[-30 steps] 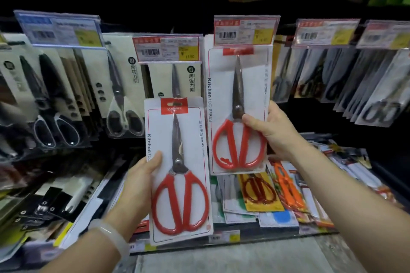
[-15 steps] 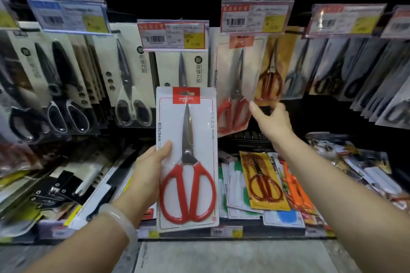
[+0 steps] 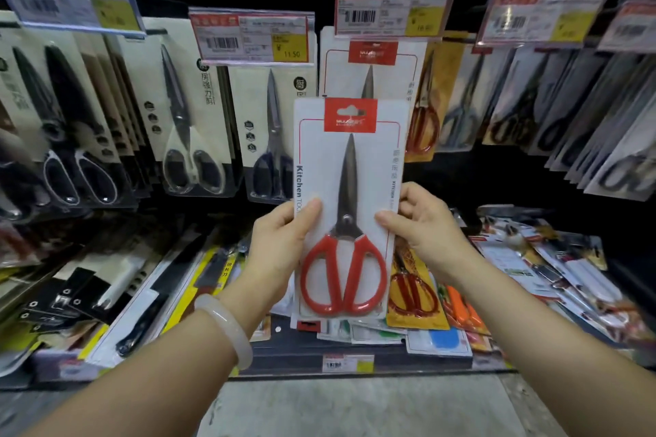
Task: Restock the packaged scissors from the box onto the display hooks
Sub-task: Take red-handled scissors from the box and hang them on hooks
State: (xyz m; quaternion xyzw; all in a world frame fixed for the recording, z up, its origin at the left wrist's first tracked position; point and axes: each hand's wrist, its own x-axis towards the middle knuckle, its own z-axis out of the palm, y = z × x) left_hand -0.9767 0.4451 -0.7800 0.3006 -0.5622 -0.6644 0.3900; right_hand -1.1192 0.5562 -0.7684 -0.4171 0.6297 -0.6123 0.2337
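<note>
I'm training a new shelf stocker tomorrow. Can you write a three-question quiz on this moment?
1. True or false: both hands grip the red-handled scissors pack.
2. Which hand wears the pale bangle? A) left hand B) right hand
3. What hangs directly behind the held pack?

Key:
1. True.
2. A.
3. A matching scissors pack on its hook, below a price tag.

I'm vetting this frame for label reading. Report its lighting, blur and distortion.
Head view: the held scissors pack is evenly lit and sharp enough to read "Kitchen"; the left hand and right hand gripping it are crisp; the price tags are soft, their small print unreadable; the edges bow with wide-angle distortion; the upper background is almost black.
</note>
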